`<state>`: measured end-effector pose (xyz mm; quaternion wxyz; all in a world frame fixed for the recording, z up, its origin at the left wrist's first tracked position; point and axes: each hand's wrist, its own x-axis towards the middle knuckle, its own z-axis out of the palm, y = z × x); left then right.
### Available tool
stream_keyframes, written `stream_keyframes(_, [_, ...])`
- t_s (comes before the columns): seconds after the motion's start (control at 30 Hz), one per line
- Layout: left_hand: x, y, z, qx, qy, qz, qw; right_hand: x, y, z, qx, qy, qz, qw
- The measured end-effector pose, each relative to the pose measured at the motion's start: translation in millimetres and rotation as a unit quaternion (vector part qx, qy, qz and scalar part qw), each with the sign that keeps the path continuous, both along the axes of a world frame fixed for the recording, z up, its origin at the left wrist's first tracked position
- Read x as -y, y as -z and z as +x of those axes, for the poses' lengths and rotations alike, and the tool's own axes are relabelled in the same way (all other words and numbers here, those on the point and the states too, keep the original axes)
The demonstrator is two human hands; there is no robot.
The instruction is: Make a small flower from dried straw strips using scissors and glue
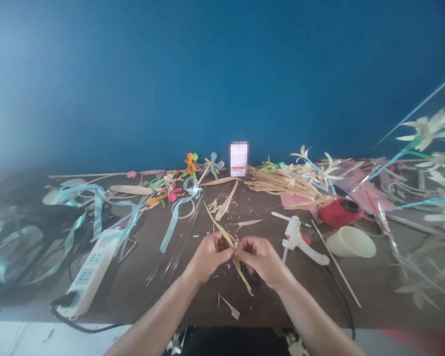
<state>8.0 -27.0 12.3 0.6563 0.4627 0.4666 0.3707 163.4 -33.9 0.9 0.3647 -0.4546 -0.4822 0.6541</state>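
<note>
A narrow, yellow-green husk strip (219, 227) is held just above the surface (292, 306), its ends running free towards 11 and 5 o'clock. The left hand (212, 255), at its 9 o'clock, and the right hand (261, 257), at 3, are both closed to a fingertip pinch on its middle, thumbs nearly meeting; so close a grip probably keeps the thin piece steady and gives fine control. Whether anything else is pinched there, I cannot tell.

Around 12 o'clock lie pale husk scraps, apparently offcuts, near the hands. Beyond the right hand, at 3, a white glue gun (292, 235) rests with its handle slanting towards 4, seemingly for an easy right-hand reach. Further out that way are a thin stick (335, 262) and a pale cup (351, 242).

Towards 1 to 2 o'clock, a husk bundle (282, 185) lies near the wall (222, 74), perhaps stock kept off the working spot. Pale-blue ribbon (174, 222) trails at 10; a power strip (92, 272) sits between 8 and 9, likely placed aside.
</note>
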Motion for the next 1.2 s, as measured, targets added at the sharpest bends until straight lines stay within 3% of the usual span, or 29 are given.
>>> stream_keyframes(0.2, [0.5, 2.4, -0.1, -0.059, 0.012, 0.062, 0.996, 6.0, -1.3, -8.2, -0.011, -0.004, -0.004, 1.0])
stream_keyframes(0.4, [-8.5, 4.8, -5.1, -0.186, -0.049, 0.121, 0.974, 9.2, -28.9, -1.9, -0.133, 0.017, -0.032, 0.99])
stream_keyframes(0.53, [-24.1, 4.1, -30.2, -0.273, -0.095, 0.189, 0.939, 10.2, -53.3, 18.6, -0.252, -0.041, -0.059, 0.965])
stream_keyframes(0.63, [-38.8, 0.3, -66.7, -0.354, -0.097, 0.193, 0.91, 13.4, -62.2, 32.4, -0.32, -0.057, -0.076, 0.943])
stream_keyframes(0.8, [-70.5, -13.1, -146.8, -0.535, -0.166, 0.152, 0.814, 13.1, -54.3, 45.5, -0.347, -0.02, -0.085, 0.934])
stream_keyframes(0.87, [-82.0, -17.3, -168.8, -0.609, -0.161, 0.127, 0.766, 10.2, -46.0, 44.3, -0.338, 0.003, -0.1, 0.936])
stream_keyframes(0.9, [-85.9, -18.9, -174.0, -0.645, -0.158, 0.134, 0.736, 8.7, -41.4, 42.2, -0.336, 0.015, -0.109, 0.936])
stream_keyframes(0.97, [-88.8, -21.3, -171.3, -0.681, -0.201, 0.219, 0.67, 6.1, -32.3, 36.3, -0.333, 0.041, -0.126, 0.934])
stream_keyframes(1.0, [-87.4, -22.2, -163.6, -0.673, -0.228, 0.264, 0.652, 5.2, -28.2, 32.9, -0.332, 0.052, -0.135, 0.932])
stream_keyframes(1.03, [-84.1, -23.1, -152.4, -0.654, -0.243, 0.296, 0.653, 4.5, -24.7, 29.7, -0.331, 0.06, -0.143, 0.931])
stream_keyframes(1.1, [-72.8, -24.2, -122.1, -0.592, -0.255, 0.333, 0.688, 3.6, -19.7, 23.9, -0.329, 0.068, -0.151, 0.93])
stream_keyframes(1.13, [-65.0, -24.3, -104.5, -0.548, -0.251, 0.338, 0.722, 3.3, -18.0, 21.4, -0.325, 0.069, -0.15, 0.931])
stream_keyframes(1.2, [-46.9, -23.0, -67.8, -0.427, -0.188, 0.301, 0.832, 2.8, -15.5, 16.9, -0.31, 0.068, -0.142, 0.937])
